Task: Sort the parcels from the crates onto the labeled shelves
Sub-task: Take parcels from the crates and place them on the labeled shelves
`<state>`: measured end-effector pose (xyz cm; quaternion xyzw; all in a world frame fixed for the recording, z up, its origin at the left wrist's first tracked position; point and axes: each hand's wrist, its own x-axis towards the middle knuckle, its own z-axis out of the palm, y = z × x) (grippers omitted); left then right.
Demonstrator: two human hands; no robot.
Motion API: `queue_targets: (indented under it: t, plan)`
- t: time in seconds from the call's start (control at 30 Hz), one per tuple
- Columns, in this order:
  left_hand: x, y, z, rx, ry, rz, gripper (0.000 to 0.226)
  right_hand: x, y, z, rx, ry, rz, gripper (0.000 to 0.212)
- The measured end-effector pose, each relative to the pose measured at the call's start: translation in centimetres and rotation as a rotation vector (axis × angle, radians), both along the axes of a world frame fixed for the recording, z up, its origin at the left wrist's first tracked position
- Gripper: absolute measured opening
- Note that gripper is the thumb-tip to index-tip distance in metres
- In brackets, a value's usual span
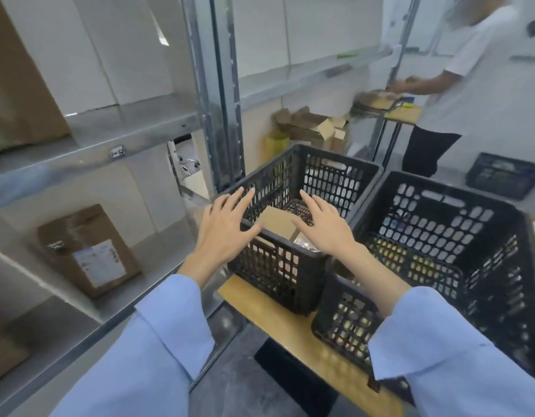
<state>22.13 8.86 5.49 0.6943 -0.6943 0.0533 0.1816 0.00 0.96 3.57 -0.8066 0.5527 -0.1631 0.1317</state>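
Note:
A black plastic crate (278, 275) stands on a wooden table (278, 311), with a brown cardboard parcel (278, 221) lying inside it. My left hand (227, 227) hovers over the crate's near left rim with its fingers spread and straight. My right hand (323, 224) is over the crate's opening, just right of the parcel, fingers also straight. Neither hand holds anything. On the metal shelf (88, 145) to the left stands a brown parcel with a white label (91, 251).
Two more black crates, a large one (458, 245) and a small one (347, 320), stand to the right on the table. A person in a white shirt (476, 85) works at a far table. Flattened cartons (314, 127) lie behind the crates. Another crate (503, 176) sits on the floor.

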Motion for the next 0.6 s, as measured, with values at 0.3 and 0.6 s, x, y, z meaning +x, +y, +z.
queue_targets:
  t: [0.3,0.6]
  plan:
    - [0.8,-10.4,-3.0,0.084,-0.036,-0.119,0.073,0.2,-6.9,-3.6,0.132,-0.019,-0.053,0.073]
    - [2.5,-20.1,-6.8,0.282,-0.062,-0.315,0.077,2.0,-12.9,-6.4,0.310,-0.140,-0.183,0.081]
